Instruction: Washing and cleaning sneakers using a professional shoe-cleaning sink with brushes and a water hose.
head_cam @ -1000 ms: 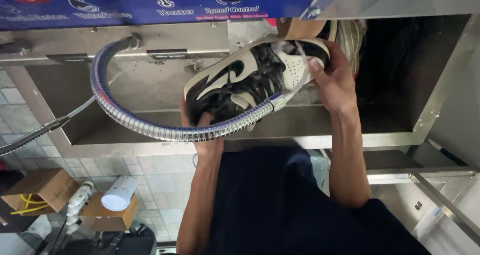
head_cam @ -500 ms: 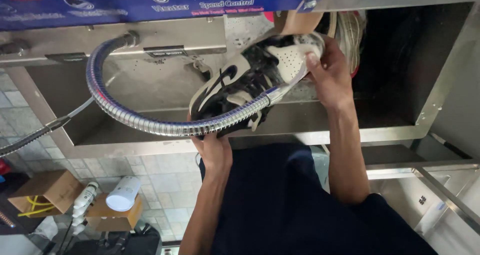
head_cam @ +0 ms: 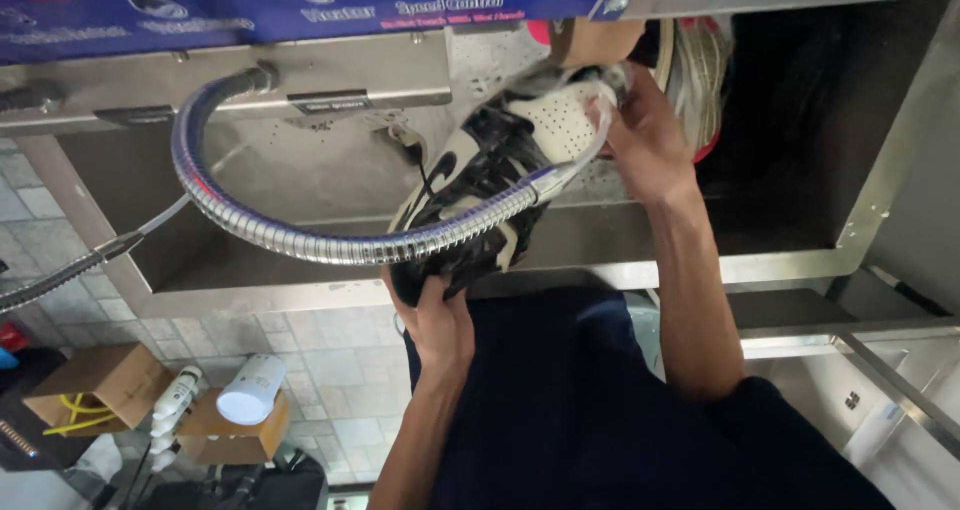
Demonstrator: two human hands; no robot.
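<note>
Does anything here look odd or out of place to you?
Nothing looks broken or spilled. The left hand holds the heel and the right hand the toe of a black-and-white sneaker, tilted over a steel basin. A metal hose loops across the shoe.

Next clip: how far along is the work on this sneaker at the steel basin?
Done: the black-and-white sneaker is up over the steel basin, and spray marks fleck the basin's back wall. In hand: the left hand grips its heel, the right hand works at the toe, and the flexible metal hose curves across it. Left: the upper shows dark scuffs; I cannot tell whether water is running.
</note>
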